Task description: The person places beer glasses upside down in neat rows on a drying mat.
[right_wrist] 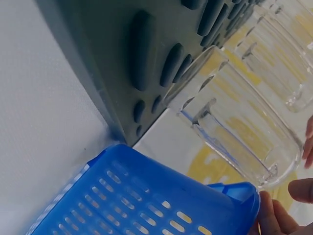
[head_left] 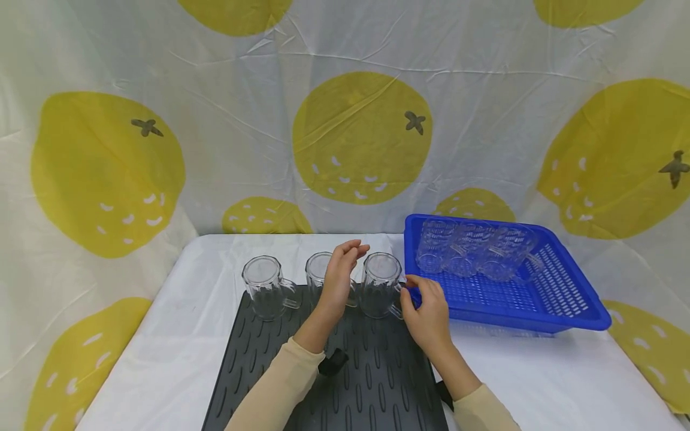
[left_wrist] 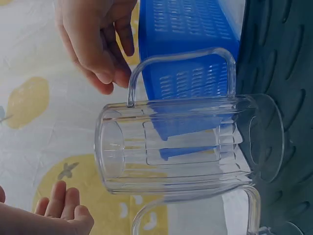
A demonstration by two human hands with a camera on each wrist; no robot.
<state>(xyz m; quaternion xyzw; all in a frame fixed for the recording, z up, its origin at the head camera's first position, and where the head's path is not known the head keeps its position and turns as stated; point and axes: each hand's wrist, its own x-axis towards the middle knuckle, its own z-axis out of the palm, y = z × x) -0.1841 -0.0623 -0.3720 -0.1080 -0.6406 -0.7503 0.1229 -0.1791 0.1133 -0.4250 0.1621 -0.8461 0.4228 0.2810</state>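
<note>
Three clear glass mugs stand in a row along the far end of the black ribbed mat (head_left: pixel 372 377), apparently upside down, handles to the right. My right hand (head_left: pixel 429 311) is beside the handle of the rightmost mug (head_left: pixel 380 287), its fingers loosely bent with nothing between them. In the left wrist view, a gap shows between that hand (left_wrist: pixel 95 41) and the mug's handle (left_wrist: pixel 181 56). My left hand (head_left: pixel 336 281) is raised in front of the middle mug (head_left: pixel 317 269), partly hiding it, fingers extended and holding nothing. The leftmost mug (head_left: pixel 264 287) stands apart from both hands.
A blue perforated basket (head_left: pixel 544 323) is on the white-covered table (head_left: pixel 156 359) to the right, its near left corner close to my right hand. Several clear mugs (head_left: pixel 469 248) lie inside along its far side. Behind hangs a white cloth printed with yellow lemons (head_left: pixel 361 137).
</note>
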